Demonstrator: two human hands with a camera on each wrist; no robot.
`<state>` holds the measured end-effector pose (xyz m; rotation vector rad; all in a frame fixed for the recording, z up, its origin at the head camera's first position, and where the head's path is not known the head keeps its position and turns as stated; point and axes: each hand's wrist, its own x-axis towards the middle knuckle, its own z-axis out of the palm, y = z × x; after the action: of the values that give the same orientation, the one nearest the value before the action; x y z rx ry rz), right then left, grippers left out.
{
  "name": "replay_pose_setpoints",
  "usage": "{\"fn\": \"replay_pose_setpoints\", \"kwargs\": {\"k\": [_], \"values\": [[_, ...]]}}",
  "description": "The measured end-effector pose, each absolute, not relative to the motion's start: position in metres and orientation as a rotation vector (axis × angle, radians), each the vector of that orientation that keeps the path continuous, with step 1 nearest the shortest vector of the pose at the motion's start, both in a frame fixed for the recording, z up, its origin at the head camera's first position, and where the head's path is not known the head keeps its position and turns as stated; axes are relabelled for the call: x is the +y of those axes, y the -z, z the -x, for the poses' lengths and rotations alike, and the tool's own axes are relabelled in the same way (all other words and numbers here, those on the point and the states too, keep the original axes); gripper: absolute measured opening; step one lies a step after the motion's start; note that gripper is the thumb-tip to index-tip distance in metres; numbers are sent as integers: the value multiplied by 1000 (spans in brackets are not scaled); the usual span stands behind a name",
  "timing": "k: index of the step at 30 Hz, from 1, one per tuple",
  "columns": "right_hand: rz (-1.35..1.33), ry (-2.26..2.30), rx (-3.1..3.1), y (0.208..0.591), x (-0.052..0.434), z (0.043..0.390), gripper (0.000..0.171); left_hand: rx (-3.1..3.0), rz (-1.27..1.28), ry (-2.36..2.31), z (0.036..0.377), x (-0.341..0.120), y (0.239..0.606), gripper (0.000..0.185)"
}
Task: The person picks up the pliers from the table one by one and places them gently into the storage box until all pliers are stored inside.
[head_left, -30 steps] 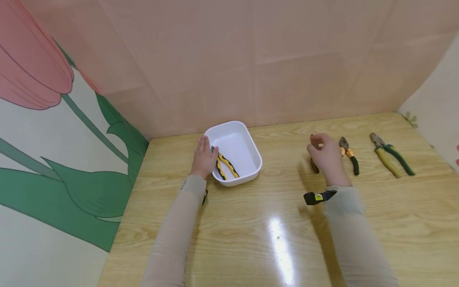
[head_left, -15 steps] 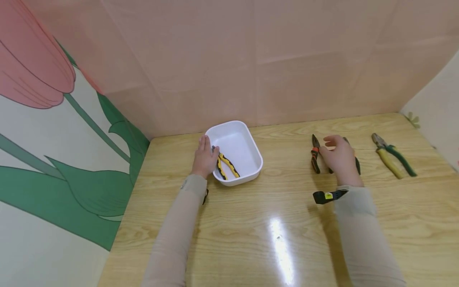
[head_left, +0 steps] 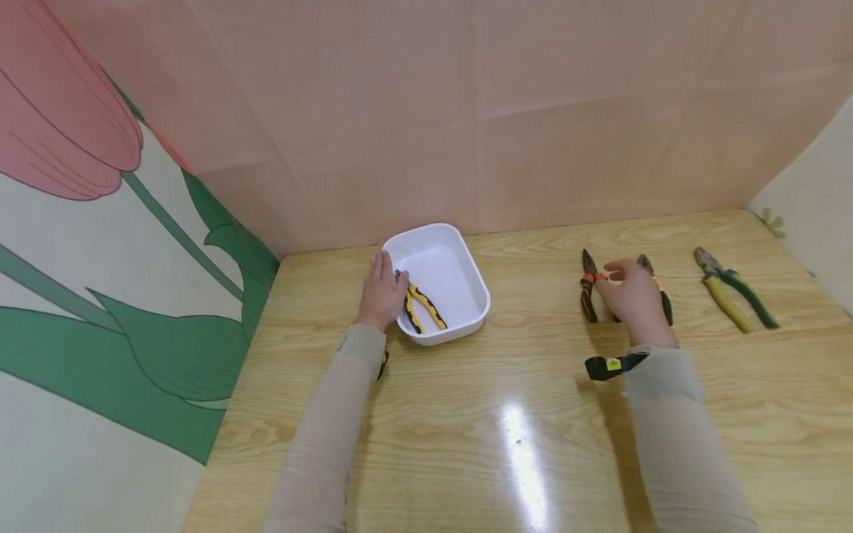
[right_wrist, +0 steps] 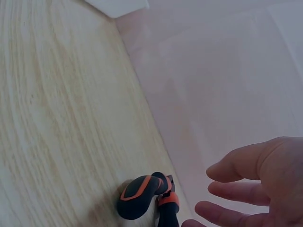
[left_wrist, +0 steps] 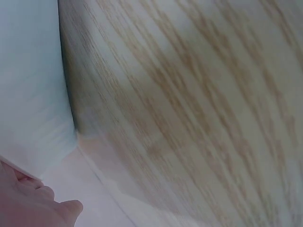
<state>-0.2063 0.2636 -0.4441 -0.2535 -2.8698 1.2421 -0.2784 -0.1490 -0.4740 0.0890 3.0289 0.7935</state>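
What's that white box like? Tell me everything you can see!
The white box is open on top, with rounded corners and smooth, shiny sides that look like plastic. It sits upright on the wooden table, close to the pinkish backdrop. Yellow-and-black pliers lie inside, toward its left side. The left hand holds its left rim. I can't see any lid on it.
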Motion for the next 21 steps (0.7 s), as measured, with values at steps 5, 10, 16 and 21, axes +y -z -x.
{"fn": "replay_pose_setpoints", "kwargs": {"k": [5, 10, 16, 21], "values": [[268, -1256, -2913, 446, 264, 207, 55, 3018, -80, -802, 277, -149, 473, 72], [273, -1249, -2949, 445, 265, 207, 57, 3028, -83, -800, 277, -149, 473, 72], [280, -1216, -3006, 444, 267, 210, 56, 3029, -93, -802, 279, -149, 475, 72], [278, -1190, -3061, 448, 271, 214, 58, 3028, -94, -803, 280, -149, 476, 72]]}}
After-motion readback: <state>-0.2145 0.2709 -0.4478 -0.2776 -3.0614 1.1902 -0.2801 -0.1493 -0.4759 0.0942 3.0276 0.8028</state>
